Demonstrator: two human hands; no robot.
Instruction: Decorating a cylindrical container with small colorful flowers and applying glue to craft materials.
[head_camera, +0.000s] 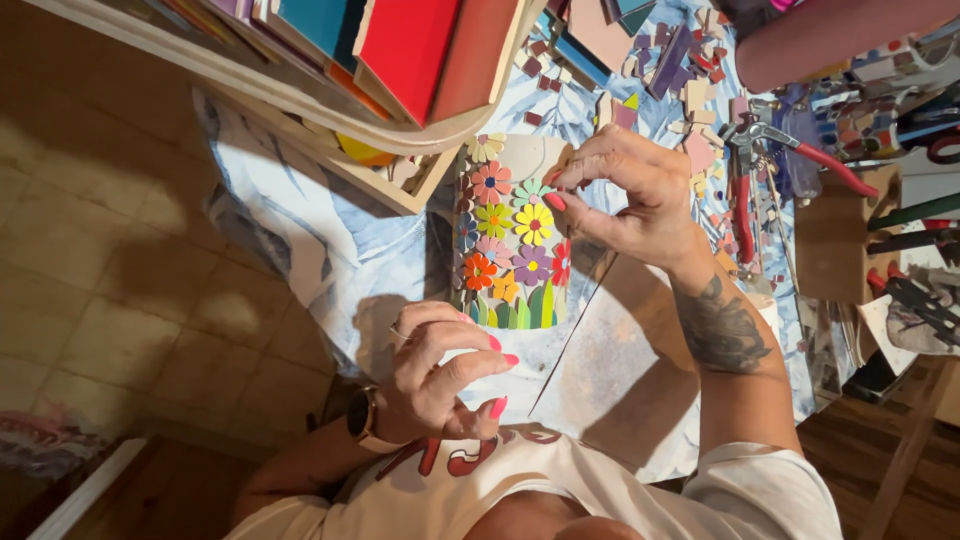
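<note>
Two hands: left (440, 365), right (620, 190) on one mosaic vase (510, 240).

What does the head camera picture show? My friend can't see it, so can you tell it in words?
A person's right hand presses a small piece onto a pale vase covered in colourful mosaic flowers, while the left hand steadies its base. Red-handled nippers and loose tile bits lie on the blue patterned cloth.

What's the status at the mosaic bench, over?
Left hand grips flowered mosaic cylinder. Right hand pinches at its upper edge. Nippers, tile scraps alongside.
</note>
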